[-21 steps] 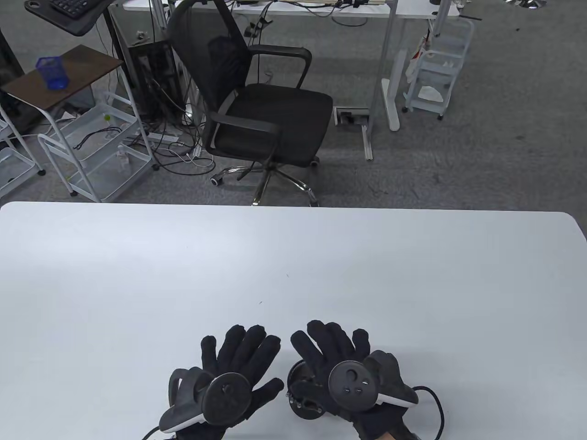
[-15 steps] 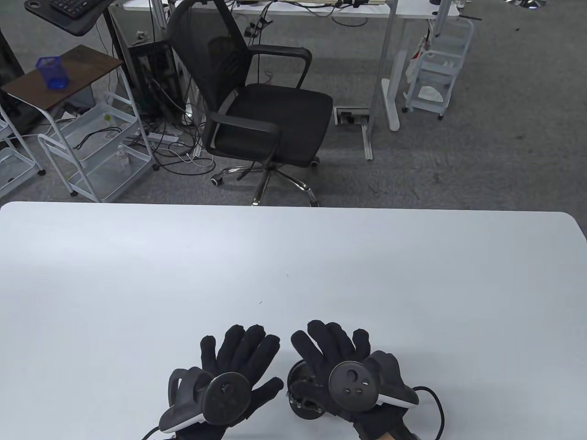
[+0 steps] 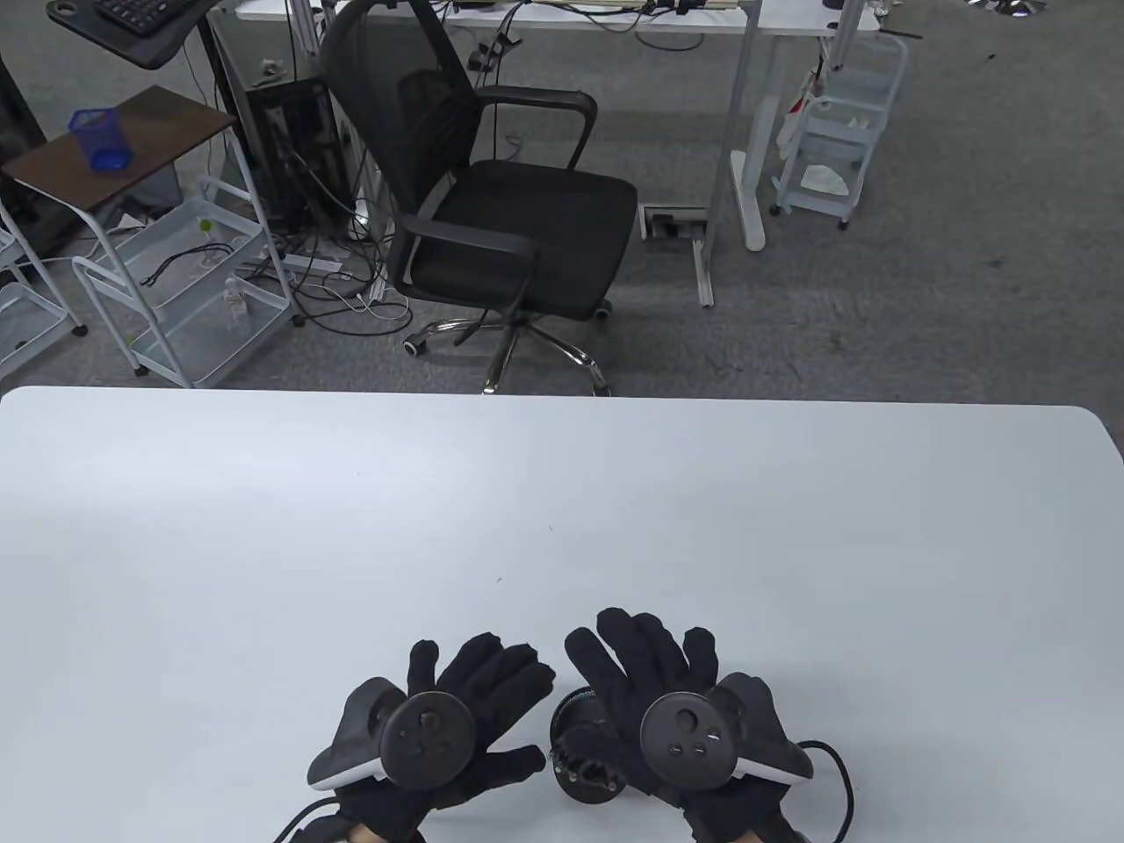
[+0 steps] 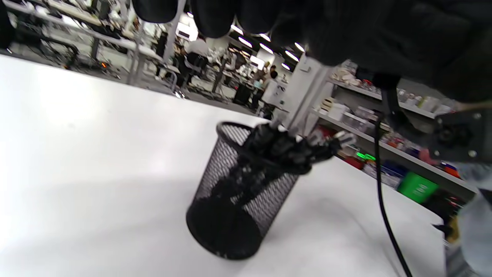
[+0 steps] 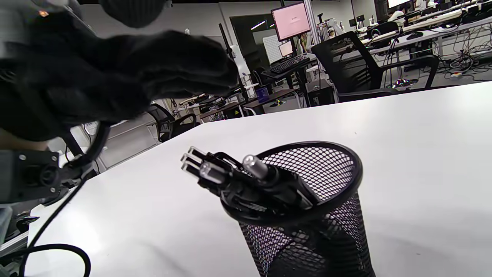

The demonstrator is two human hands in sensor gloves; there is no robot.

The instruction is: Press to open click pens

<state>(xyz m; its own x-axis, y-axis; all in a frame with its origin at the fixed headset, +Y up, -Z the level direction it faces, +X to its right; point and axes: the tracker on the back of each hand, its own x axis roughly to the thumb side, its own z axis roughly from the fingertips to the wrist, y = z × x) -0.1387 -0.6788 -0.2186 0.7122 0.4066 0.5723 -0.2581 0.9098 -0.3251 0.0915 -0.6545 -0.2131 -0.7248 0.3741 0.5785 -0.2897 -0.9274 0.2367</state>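
Pens: click pens (image 5: 246, 181) lean together in mesh cup (image 5: 323, 231) on surface (image 3: 562, 527)
Left hand (image 3: 457, 720): fingers spread, holding nothing
Right hand (image 3: 654, 694): fingers spread above cup

Table view: the desk (image 3: 562, 492) fills the lower half of the frame. At bottom centre, the left hand (image 3: 448, 729) and right hand (image 3: 667, 711) lie side by side, the pen holder (image 3: 575, 746) between them. Click pens (image 5: 234, 177) stand in it, leaning frame-left in the right wrist view. A chair (image 3: 492, 202) stands behind the desk, upper centre.
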